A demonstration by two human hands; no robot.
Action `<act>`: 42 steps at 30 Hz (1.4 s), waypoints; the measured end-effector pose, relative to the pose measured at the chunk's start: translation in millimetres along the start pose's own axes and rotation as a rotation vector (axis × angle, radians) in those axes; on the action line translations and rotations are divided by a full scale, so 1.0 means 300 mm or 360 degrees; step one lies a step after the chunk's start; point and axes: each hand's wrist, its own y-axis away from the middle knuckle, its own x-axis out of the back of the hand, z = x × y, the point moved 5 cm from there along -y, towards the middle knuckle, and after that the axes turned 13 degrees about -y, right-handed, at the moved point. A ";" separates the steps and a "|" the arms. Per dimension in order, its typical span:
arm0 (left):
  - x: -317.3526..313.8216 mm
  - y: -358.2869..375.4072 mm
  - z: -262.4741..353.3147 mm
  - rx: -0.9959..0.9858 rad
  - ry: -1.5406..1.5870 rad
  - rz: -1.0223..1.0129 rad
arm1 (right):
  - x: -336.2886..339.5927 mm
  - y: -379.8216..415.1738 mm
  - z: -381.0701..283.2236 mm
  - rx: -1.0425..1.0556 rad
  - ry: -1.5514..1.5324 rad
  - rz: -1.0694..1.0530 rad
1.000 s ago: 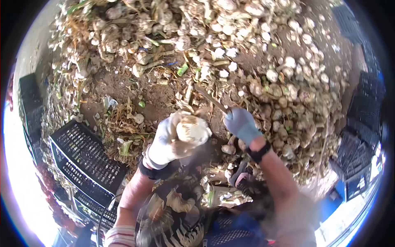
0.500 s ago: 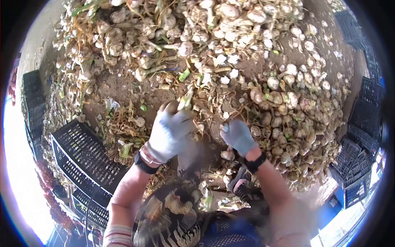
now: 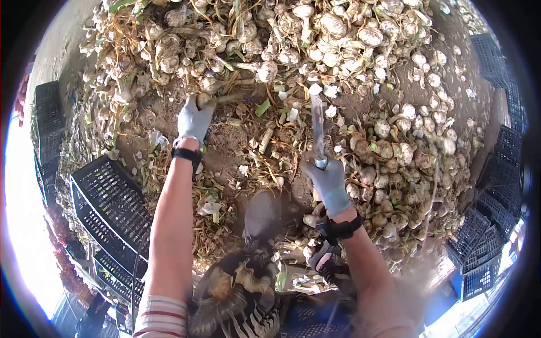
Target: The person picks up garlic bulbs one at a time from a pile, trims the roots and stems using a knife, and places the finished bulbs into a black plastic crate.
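Beside garlic pile [image 3: 394, 180], right hand [image 3: 329, 179] grips upright-pointing knife [image 3: 318, 127].

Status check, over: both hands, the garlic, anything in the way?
Left hand at garlic bulb, grip unclear. Right hand closed on knife, blade pointing away from body. Loose stalks between hands; no obvious obstruction.

Garlic heap [image 3: 332, 28] lies beyond the knife [image 3: 318, 127]
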 end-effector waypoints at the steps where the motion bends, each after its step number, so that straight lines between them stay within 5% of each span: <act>1: 0.016 0.049 0.034 -0.0124 0.0342 -0.0154 | -0.034 -0.002 -0.038 0.0203 0.0046 -0.0028; 3: 0.016 0.183 0.089 -0.0828 0.0217 0.0406 | -0.087 -0.010 -0.099 0.0338 0.0005 -0.0076; 5: 0.009 0.353 0.189 -0.1225 0.0112 0.0254 | -0.128 -0.010 -0.160 0.0110 -0.0078 -0.0145; 7: 0.023 0.485 0.253 -0.1231 0.0352 -0.0138 | -0.151 -0.034 -0.147 -0.0089 -0.0147 -0.0289; 9: -0.047 0.505 0.225 -0.1027 0.0867 0.0015 | -0.184 -0.012 -0.161 0.0004 -0.0586 -0.0196; 10: -0.112 0.496 0.206 -0.0748 0.1593 -0.0506 | -0.189 -0.002 -0.157 0.0003 -0.0582 -0.0201; 11: -0.114 0.503 0.176 -0.0749 0.1593 -0.0503 | -0.198 0.008 -0.160 0.0064 -0.0579 -0.0276; 13: -0.042 0.556 0.207 -0.0425 0.1725 -0.1253 | -0.196 0.036 -0.171 0.0131 -0.0579 -0.0347; 16: -0.029 0.555 0.190 -0.0467 0.1678 -0.1196 | -0.168 0.112 -0.264 0.0723 0.0519 -0.0310; 17: -0.026 0.553 0.174 -0.0457 0.1608 -0.1119 | -0.163 0.136 -0.271 0.1261 0.1107 -0.0198; 19: -0.111 0.560 0.094 -0.0579 0.1558 -0.1016 | -0.188 0.191 -0.288 0.1294 0.1564 -0.0384; 21: -0.098 0.573 0.082 -0.0918 0.2015 -0.0780 | -0.192 0.207 -0.287 0.1276 0.1674 -0.0425; 23: -0.129 0.534 0.018 -0.0820 0.1730 -0.0691 | -0.197 0.215 -0.282 0.1243 0.1813 -0.0479; 25: -0.132 0.499 0.026 -0.1256 0.0596 -0.0771 | -0.193 0.210 -0.275 0.1261 0.1799 -0.0413; 26: -0.129 0.555 0.022 -0.0777 0.1976 -0.0885 | -0.190 0.207 -0.278 0.1288 0.1789 -0.0346; 30: -0.092 0.552 0.050 -0.0805 0.2128 -0.0841 | -0.184 0.208 -0.248 0.1275 0.1781 -0.0320; 32: 0.031 0.576 0.147 -0.1225 0.0812 -0.0531 | -0.118 0.140 -0.185 0.1084 0.1730 -0.0186; 33: 0.048 0.620 0.145 -0.1388 0.1008 -0.0413 | -0.068 0.047 -0.194 0.0074 0.1944 -0.0109; 35: 0.128 0.669 0.217 -0.1542 0.0602 -0.0261 | 0.041 0.018 -0.144 0.0232 0.1902 0.0059; 37: 0.035 0.624 0.192 -0.1016 0.0928 -0.0865 | 0.008 0.071 -0.132 0.0388 0.1376 -0.0032; 39: 0.036 0.609 0.205 -0.1235 0.0632 -0.0417 | -0.036 0.061 -0.097 0.0671 0.1176 -0.0199; 42: 0.009 0.612 0.204 -0.1680 0.0226 -0.0008 | -0.162 0.107 -0.209 0.0649 0.1209 -0.0519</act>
